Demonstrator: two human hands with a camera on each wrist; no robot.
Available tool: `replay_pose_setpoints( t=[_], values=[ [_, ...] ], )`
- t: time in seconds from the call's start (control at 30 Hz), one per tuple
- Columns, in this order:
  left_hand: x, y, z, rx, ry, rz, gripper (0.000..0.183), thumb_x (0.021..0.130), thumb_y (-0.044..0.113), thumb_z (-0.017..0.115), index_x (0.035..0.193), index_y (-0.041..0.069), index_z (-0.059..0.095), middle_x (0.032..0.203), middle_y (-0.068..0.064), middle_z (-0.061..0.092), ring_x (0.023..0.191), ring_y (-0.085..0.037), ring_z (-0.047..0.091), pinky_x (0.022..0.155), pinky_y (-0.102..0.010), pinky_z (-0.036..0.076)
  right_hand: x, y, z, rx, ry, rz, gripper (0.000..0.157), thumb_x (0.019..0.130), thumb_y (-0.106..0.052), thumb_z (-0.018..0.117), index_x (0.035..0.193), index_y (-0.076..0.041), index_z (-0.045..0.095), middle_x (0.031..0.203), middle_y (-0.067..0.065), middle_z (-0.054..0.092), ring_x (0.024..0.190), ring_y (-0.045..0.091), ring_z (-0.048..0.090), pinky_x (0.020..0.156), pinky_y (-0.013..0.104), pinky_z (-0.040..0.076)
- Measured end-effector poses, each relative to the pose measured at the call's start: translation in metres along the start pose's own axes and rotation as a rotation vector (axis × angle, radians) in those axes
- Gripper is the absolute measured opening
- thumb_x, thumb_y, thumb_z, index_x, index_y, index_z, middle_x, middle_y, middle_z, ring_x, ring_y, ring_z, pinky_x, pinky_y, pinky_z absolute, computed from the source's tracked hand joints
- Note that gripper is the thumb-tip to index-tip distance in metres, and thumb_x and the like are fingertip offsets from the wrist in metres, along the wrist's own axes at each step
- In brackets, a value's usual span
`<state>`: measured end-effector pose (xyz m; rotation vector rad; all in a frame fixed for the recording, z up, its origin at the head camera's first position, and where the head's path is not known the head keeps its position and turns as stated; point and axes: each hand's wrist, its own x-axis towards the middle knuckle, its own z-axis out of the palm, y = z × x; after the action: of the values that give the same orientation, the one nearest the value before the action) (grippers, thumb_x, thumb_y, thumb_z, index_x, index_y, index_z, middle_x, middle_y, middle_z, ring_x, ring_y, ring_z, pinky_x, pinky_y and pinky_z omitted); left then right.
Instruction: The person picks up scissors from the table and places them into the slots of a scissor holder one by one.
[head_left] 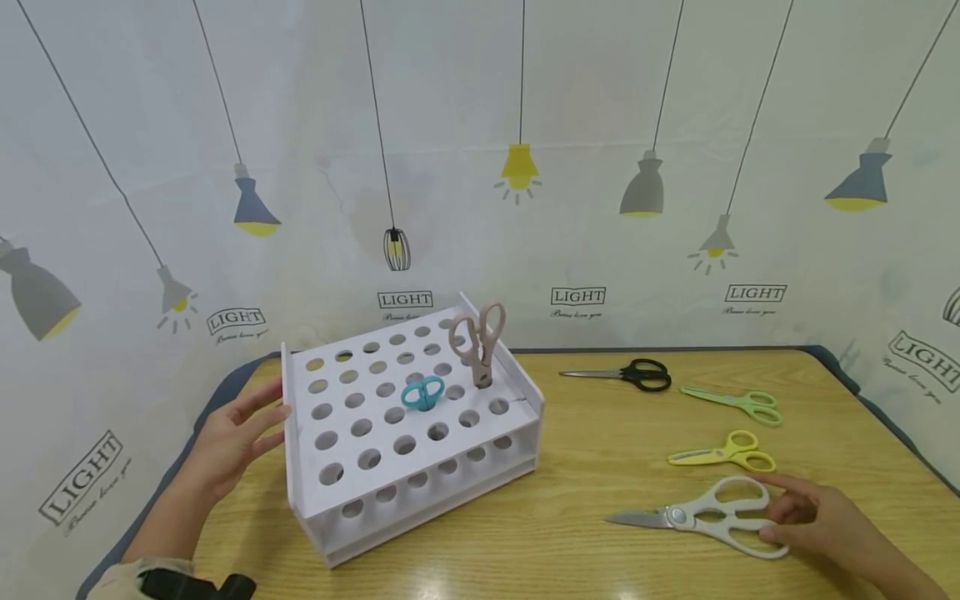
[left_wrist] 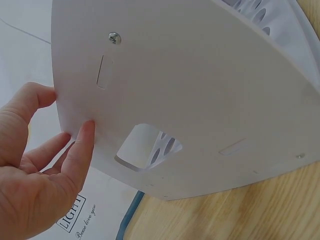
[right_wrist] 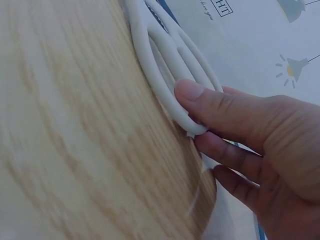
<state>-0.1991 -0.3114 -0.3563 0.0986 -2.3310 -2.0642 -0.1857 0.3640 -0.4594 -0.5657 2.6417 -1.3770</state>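
A white rack with rows of round holes stands angled on the table. Against its left side panel the fingertips of my left hand rest, spread and loosely extended. Pink-beige scissors stand handles up in one hole of the rack, and small teal scissors sit in another, their blades hidden below. My right hand pinches the handle loop of white scissors between thumb and fingers. In the right wrist view the thumb lies over the loop, close over the wood.
Yellow scissors lie just beyond the white pair. Farther back are green scissors and black-handled scissors. The wooden table ends at a backdrop printed with hanging lamps.
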Motion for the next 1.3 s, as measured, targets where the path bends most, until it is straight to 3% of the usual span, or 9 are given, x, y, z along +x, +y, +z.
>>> replay_pose_setpoints(
  t=[0.17,0.37,0.6,0.73,0.87,1.0,1.13,1.3],
  values=[
    [0.0,-0.001,0.001,0.019,0.009,-0.005,0.072,0.088,0.025,0.063,0.145,0.005,0.023,0.141,-0.014,0.025,0.093,0.004,0.055,0.08,-0.02,0.05,0.0,-0.001,0.0,0.028,0.018,-0.007,0.066,0.079,-0.004,0.07,0.12,-0.051,0.047,0.075,0.005,0.062,0.067,0.008,0.059,0.056,0.022,0.05],
    [-0.001,-0.001,0.001,0.05,0.012,0.003,0.073,0.088,0.028,0.063,0.145,0.005,0.024,0.143,-0.017,0.023,0.093,0.005,0.054,0.081,-0.021,0.05,0.001,-0.004,-0.001,0.049,0.043,-0.087,0.067,0.077,0.002,0.07,0.128,-0.037,0.051,0.076,0.006,0.062,0.07,0.007,0.059,0.056,0.021,0.051],
    [-0.001,-0.003,0.0,0.04,0.007,0.009,0.073,0.088,0.027,0.063,0.145,0.005,0.024,0.142,-0.017,0.023,0.094,0.004,0.054,0.082,-0.021,0.05,0.002,-0.014,-0.005,0.002,0.034,0.018,0.061,0.08,-0.005,0.069,0.126,-0.041,0.05,0.081,0.005,0.063,0.075,0.005,0.059,0.059,0.023,0.052],
    [0.0,-0.004,0.0,0.036,0.004,0.014,0.072,0.088,0.027,0.063,0.145,0.005,0.024,0.142,-0.016,0.024,0.094,0.004,0.055,0.082,-0.021,0.05,0.003,-0.018,-0.007,0.094,-0.026,0.066,0.06,0.085,-0.006,0.064,0.121,-0.049,0.047,0.088,0.001,0.063,0.08,0.007,0.062,0.061,0.028,0.055],
    [-0.001,-0.003,0.0,0.032,0.002,0.012,0.072,0.088,0.026,0.063,0.144,0.004,0.024,0.141,-0.016,0.024,0.094,0.004,0.055,0.082,-0.021,0.05,0.004,-0.021,-0.009,0.172,-0.066,0.051,0.062,0.085,-0.002,0.062,0.118,-0.053,0.047,0.09,-0.002,0.064,0.08,0.011,0.064,0.061,0.032,0.056],
    [-0.001,-0.003,0.0,0.025,0.001,0.009,0.072,0.088,0.026,0.063,0.144,0.004,0.024,0.141,-0.016,0.024,0.094,0.004,0.054,0.082,-0.021,0.05,0.005,-0.025,-0.01,0.14,-0.056,0.027,0.062,0.084,-0.002,0.063,0.124,-0.045,0.048,0.093,-0.003,0.064,0.081,0.008,0.063,0.062,0.032,0.056],
    [0.0,-0.004,-0.001,0.023,-0.002,0.006,0.072,0.088,0.027,0.063,0.145,0.004,0.024,0.142,-0.015,0.024,0.095,0.004,0.054,0.082,-0.021,0.05,0.005,-0.032,-0.01,0.082,-0.026,0.03,0.061,0.083,-0.003,0.065,0.131,-0.036,0.047,0.098,0.004,0.063,0.081,0.006,0.063,0.061,0.031,0.056],
    [0.0,-0.003,-0.001,0.02,-0.003,0.004,0.072,0.088,0.026,0.063,0.145,0.004,0.024,0.141,-0.015,0.024,0.095,0.004,0.054,0.082,-0.021,0.05,0.007,-0.039,-0.012,0.074,-0.014,0.01,0.062,0.082,-0.003,0.066,0.129,-0.04,0.047,0.096,-0.006,0.062,0.079,0.008,0.063,0.06,0.032,0.056]
  ],
)
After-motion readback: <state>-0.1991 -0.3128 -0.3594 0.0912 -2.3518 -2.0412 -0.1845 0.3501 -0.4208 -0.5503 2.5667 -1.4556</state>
